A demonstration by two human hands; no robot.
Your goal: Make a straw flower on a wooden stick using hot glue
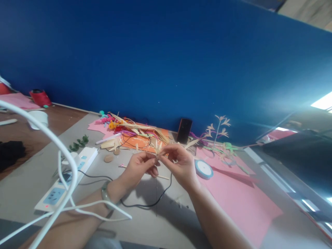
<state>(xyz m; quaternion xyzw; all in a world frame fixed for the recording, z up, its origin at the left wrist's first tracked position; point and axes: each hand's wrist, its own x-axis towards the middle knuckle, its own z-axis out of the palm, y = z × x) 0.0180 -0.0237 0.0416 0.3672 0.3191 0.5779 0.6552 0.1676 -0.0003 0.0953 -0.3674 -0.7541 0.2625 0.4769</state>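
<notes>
Both my hands meet above the middle of the grey table. A small pale straw-coloured flower (157,147) with pointed petals rises between my fingertips. My left hand (142,164) pinches its base from the left, and a thin dark stem hangs below the fingers. From the right, my right hand (178,160) pinches at the petals near the same spot; the exact fingertip contact is too small to make out. Behind my hands lie dry straw-coloured husk strips (137,128) on orange paper (132,141).
A white power strip (67,178) and a looping white cable (72,162) are at left. A black cable (145,206) runs beneath my hands. Pink paper (233,200), a ribbon roll (204,169) and a finished flower stem (216,133) are at right. A dark phone (184,130) leans against the blue wall.
</notes>
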